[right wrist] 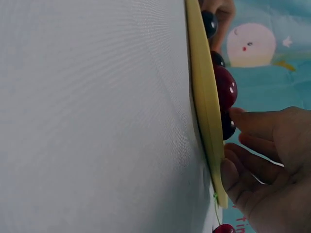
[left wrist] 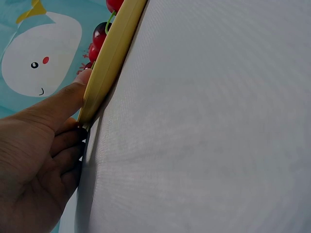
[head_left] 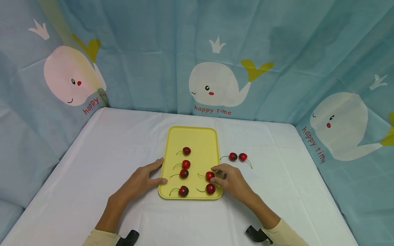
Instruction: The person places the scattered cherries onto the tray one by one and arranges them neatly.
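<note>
A yellow tray (head_left: 197, 136) lies on the table with several cherries on it: a column of them on the left, with one dark cherry (head_left: 183, 191) lowest, and two on the right. My left hand (head_left: 140, 181) grips the tray's left edge, thumb over the rim and fingers against the outer side, as the left wrist view shows. At the right edge is my right hand (head_left: 234, 181). Its thumb touches the upper right cherry (head_left: 209, 176), while its other fingers stand apart from that fruit. Just below sits another red cherry (head_left: 210, 189).
Outside the tray on the right, a darker cherry (head_left: 233, 156) and a red cherry (head_left: 243, 157) lie side by side on the white tablecloth (head_left: 123, 136). A blue curtain (head_left: 147, 68) printed with whales surrounds the table at the back and sides.
</note>
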### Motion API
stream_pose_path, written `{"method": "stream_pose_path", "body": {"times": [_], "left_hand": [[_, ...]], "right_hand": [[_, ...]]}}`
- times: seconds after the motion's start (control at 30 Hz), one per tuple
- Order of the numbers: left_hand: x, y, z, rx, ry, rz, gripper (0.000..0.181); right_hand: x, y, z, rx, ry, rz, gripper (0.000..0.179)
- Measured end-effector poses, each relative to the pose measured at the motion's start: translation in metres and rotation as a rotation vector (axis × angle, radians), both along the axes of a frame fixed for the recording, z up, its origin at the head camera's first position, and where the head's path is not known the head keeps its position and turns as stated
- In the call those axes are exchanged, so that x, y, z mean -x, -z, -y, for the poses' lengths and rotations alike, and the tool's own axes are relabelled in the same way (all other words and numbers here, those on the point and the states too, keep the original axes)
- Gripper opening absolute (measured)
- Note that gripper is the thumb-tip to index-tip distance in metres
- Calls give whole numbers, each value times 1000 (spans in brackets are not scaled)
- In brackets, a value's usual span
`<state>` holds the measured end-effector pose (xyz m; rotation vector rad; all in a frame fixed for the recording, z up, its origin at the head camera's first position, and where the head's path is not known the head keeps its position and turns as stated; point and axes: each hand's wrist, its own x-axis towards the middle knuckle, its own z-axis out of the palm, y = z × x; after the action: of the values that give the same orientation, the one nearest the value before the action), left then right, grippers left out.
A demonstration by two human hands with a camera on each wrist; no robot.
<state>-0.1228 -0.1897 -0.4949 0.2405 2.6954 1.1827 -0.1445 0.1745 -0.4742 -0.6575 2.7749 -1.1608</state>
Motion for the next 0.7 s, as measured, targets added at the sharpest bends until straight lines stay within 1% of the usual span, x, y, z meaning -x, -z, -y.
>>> {"method": "stream_pose_path", "body": {"times": [0.2,0.4,0.53,0.7], "left_hand": [[0,-2,0,1,2,2,95],[-1,-2,0,0,2,0,95],[0,-2,-1,2,0,1,95],[0,-2,-1,8,-2,6,95]], "right_hand": [[2,3,-7,64,43,-62,32],[5,1,-16,140,107,-82,30],[8,-2,-23,158,147,-95,33],[11,-4,-34,173,199,-77,34]]}}
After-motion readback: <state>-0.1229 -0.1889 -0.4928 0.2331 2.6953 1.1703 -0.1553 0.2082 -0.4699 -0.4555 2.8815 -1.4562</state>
